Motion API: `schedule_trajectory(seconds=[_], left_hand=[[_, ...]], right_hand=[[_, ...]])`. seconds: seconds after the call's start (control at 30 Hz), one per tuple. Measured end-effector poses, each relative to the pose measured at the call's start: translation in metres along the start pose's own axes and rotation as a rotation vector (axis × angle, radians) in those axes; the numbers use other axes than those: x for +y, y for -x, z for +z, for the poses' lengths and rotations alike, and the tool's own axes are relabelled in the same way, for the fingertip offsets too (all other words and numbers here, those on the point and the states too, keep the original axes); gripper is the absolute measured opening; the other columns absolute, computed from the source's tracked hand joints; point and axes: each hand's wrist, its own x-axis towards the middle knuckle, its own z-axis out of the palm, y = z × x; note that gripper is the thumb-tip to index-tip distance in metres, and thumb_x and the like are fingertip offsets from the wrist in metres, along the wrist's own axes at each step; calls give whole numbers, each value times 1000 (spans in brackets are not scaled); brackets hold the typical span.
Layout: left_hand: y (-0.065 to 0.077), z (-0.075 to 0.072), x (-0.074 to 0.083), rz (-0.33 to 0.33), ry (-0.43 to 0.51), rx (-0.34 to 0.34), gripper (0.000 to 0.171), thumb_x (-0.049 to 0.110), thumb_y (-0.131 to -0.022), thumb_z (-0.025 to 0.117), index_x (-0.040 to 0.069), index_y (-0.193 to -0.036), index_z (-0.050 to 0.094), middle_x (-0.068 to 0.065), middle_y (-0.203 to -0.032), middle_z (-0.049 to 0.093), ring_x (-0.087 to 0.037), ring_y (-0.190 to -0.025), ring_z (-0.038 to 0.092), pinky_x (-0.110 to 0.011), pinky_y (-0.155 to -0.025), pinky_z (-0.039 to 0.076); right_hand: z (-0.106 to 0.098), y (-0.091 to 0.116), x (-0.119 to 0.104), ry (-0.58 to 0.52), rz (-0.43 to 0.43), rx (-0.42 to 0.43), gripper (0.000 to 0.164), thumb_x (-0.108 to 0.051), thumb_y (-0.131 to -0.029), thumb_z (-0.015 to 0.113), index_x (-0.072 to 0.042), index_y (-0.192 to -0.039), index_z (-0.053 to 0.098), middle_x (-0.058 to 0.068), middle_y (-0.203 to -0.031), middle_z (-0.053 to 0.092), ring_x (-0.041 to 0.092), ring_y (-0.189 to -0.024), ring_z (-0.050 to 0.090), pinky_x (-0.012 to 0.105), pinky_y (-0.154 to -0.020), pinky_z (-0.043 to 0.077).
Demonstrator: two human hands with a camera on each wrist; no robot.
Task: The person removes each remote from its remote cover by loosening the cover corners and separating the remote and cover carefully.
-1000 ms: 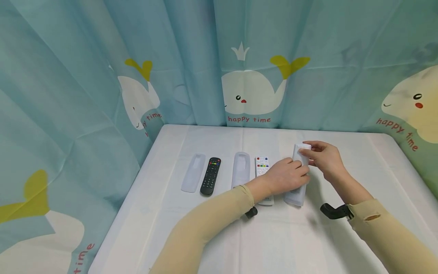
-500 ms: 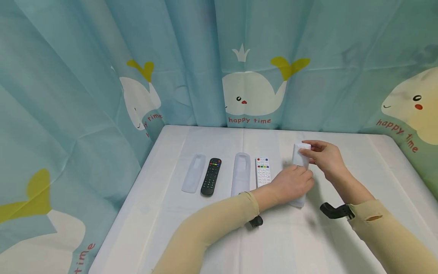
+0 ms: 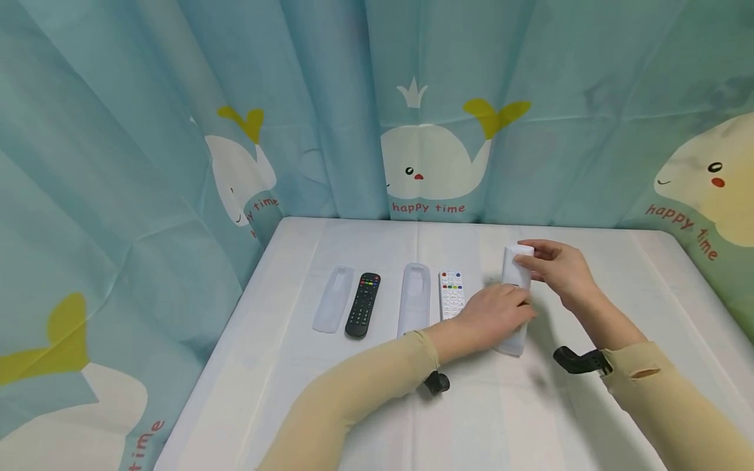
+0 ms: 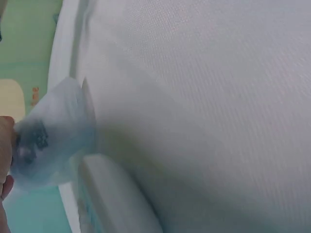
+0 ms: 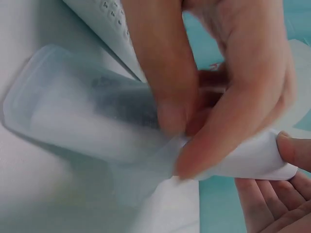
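Observation:
In the head view, a white remote control (image 3: 517,265) is tilted up off the table at the right, its lower part inside a translucent sleeve (image 3: 511,347). My right hand (image 3: 556,269) pinches its far end between thumb and fingers. My left hand (image 3: 493,316) pinches the sleeve partway along, covering the middle of the remote. The right wrist view shows dark print through the clouded sleeve (image 5: 73,107), with the left hand's fingertips (image 5: 172,116) on the sleeve's edge and the bare white end sticking out beyond. The left wrist view catches the sleeve (image 4: 58,131) close up.
Left of my hands lies another white remote (image 3: 452,294), partly behind the left wrist. Farther left come a flat translucent sleeve (image 3: 415,297), a black remote (image 3: 362,306) and a second flat sleeve (image 3: 333,299). A printed curtain (image 3: 330,157) hangs behind the white table (image 3: 283,392).
My left hand has shifted a little toward the sleeve's near end. My right hand keeps its hold on the remote's far end, almost unmoved.

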Motion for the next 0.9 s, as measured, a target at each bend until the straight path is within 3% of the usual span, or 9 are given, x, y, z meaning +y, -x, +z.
schedule_trajectory(seconds=[0.07, 0.17, 0.27, 0.37, 0.53, 0.63, 0.77, 0.9], left_hand=[[2, -1, -5, -33, 60, 26, 23, 23, -102, 63, 29, -124, 68, 11, -119, 59, -7, -106, 55, -21, -87, 44], [6, -3, -15, -134, 122, 38, 20, 21, -99, 64, 25, -119, 66, 11, -111, 59, -7, -96, 55, -22, -79, 45], [11, -4, -25, -239, 139, 17, 20, 22, -98, 64, 25, -118, 65, 11, -109, 60, -8, -94, 54, -23, -78, 45], [14, -4, -31, -289, 144, -10, 20, 27, -99, 66, 26, -119, 65, 11, -110, 61, -9, -97, 54, -23, -80, 44], [15, -4, -35, -300, 160, -34, 23, 41, -97, 70, 28, -116, 66, 12, -108, 62, -8, -96, 54, -23, -79, 43], [15, -5, -35, -292, 158, -46, 26, 46, -96, 71, 29, -115, 68, 13, -107, 63, -8, -94, 54, -22, -77, 42], [14, -6, -34, -282, 157, -59, 24, 45, -96, 71, 30, -115, 70, 15, -105, 63, -7, -91, 54, -22, -74, 41], [14, -4, -33, -306, 218, -48, 17, 38, -97, 69, 28, -110, 71, 15, -100, 63, -6, -86, 54, -22, -69, 41]], right_hand=[[-4, 0, 3, -13, 12, -5, 61, -32, -97, 73, 1, -146, 54, 8, -116, 52, 1, -89, 60, 20, -77, 57], [-11, 0, 7, -50, 38, -5, 65, -33, -98, 72, 3, -147, 51, 6, -117, 53, -1, -89, 61, 20, -78, 58], [-17, 1, 10, -95, 64, 3, 65, -32, -97, 73, 3, -147, 49, 2, -114, 54, -1, -88, 62, 20, -77, 57], [-22, 1, 12, -152, 79, 7, 63, -30, -96, 74, 1, -146, 50, -2, -108, 55, -1, -86, 63, 19, -76, 57], [-22, 1, 12, -299, 93, -4, 57, -23, -94, 78, -1, -140, 54, -6, -102, 59, 1, -84, 66, 20, -73, 58], [-20, 0, 11, -312, 92, -10, 57, -22, -93, 78, 0, -141, 54, -6, -102, 59, 2, -84, 65, 19, -73, 58], [-17, -1, 11, -285, 89, -17, 58, -23, -95, 77, 1, -142, 52, -8, -101, 60, 1, -84, 65, 19, -73, 57], [-14, 0, 12, -346, 88, -8, 53, -22, -94, 78, -1, -137, 55, -11, -100, 64, 1, -84, 66, 19, -72, 57]])
